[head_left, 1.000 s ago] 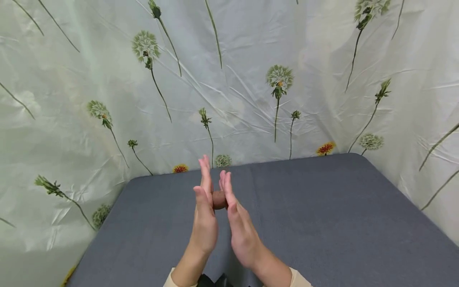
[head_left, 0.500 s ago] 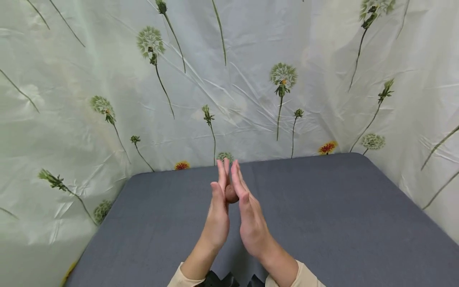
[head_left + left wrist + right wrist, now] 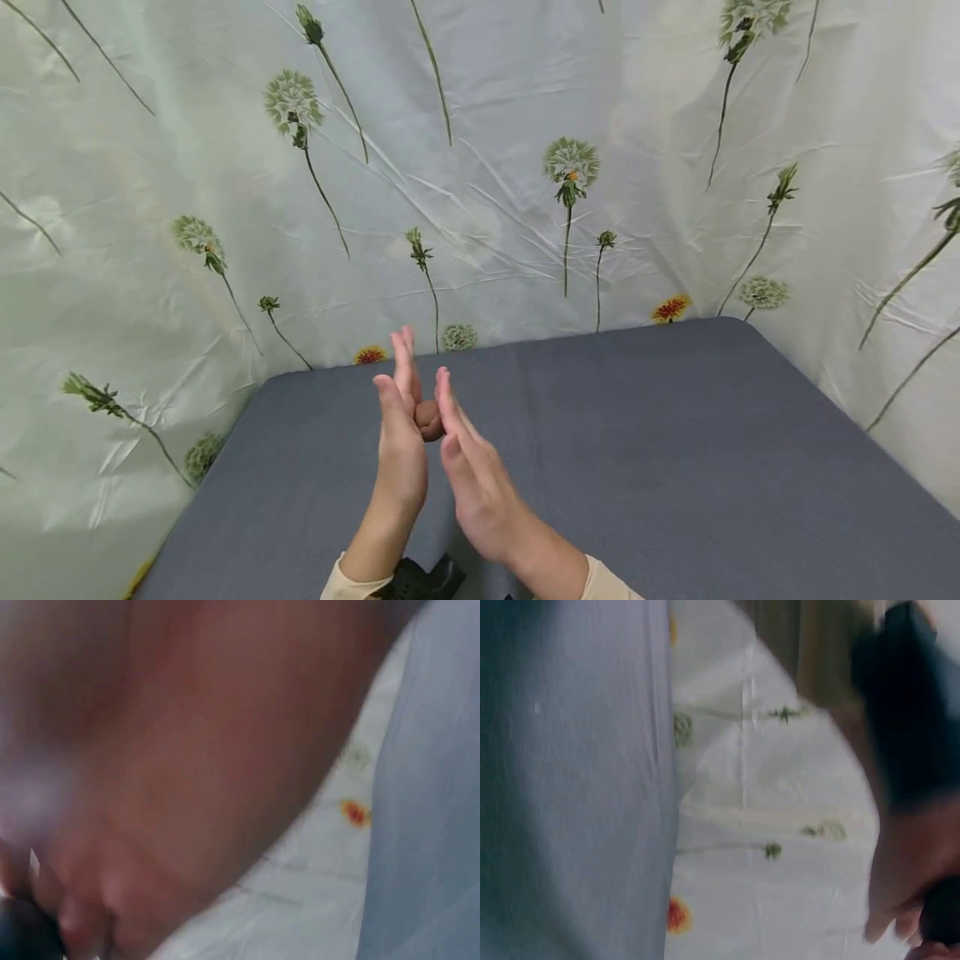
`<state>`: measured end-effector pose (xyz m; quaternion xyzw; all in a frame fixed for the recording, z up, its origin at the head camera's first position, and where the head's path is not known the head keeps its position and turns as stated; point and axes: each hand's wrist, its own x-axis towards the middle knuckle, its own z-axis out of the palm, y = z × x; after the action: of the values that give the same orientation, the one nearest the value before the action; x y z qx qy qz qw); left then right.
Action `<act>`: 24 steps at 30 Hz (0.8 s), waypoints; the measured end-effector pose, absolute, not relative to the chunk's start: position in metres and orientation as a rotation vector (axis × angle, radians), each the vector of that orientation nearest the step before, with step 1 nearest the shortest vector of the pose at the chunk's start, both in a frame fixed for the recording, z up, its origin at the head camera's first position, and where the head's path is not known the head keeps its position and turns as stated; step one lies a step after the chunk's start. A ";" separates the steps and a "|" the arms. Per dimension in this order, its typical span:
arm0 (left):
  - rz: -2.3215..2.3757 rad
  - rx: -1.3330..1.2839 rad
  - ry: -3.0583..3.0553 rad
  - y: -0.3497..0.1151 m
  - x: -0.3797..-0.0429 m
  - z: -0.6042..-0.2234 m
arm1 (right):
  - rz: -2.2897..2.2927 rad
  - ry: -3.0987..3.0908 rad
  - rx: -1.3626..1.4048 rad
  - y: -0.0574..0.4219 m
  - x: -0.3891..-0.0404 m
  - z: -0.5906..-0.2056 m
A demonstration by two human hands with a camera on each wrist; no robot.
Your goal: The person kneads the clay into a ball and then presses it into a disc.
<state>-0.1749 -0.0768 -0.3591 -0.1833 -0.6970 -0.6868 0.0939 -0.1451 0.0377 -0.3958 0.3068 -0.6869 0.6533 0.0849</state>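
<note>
Between the left hand (image 3: 402, 450) and right hand (image 3: 478, 492), both straight-fingered, that brown ball (image 3: 428, 420) might drop if they part.

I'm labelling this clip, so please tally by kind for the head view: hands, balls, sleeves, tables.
Left hand and right hand: 2
Brown ball: 1
Left sleeve and right sleeve: 2
Grey table: 1
Total: 6

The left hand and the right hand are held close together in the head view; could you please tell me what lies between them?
A roundish brown lump lies between the left hand and the right hand, as the head view shows.
</note>
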 end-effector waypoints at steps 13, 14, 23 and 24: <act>-1.772 -0.824 -2.184 -0.050 -0.154 -0.378 | 2.021 -1.980 0.810 0.061 -0.169 -0.398; -1.779 -0.798 -2.170 -0.053 -0.155 -0.376 | 2.057 -1.998 0.827 0.058 -0.168 -0.401; -2.008 -0.612 -2.119 -0.083 -0.181 -0.369 | 1.977 -2.080 0.898 0.035 -0.143 -0.398; -2.014 -0.630 -2.119 -0.081 -0.181 -0.370 | 1.938 -2.076 0.893 0.037 -0.143 -0.395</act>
<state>-0.1807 -0.0810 -0.3699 -0.2100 -0.7066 -0.6715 0.0752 -0.1429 0.0372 -0.3953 0.2988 -0.6950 0.6488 0.0824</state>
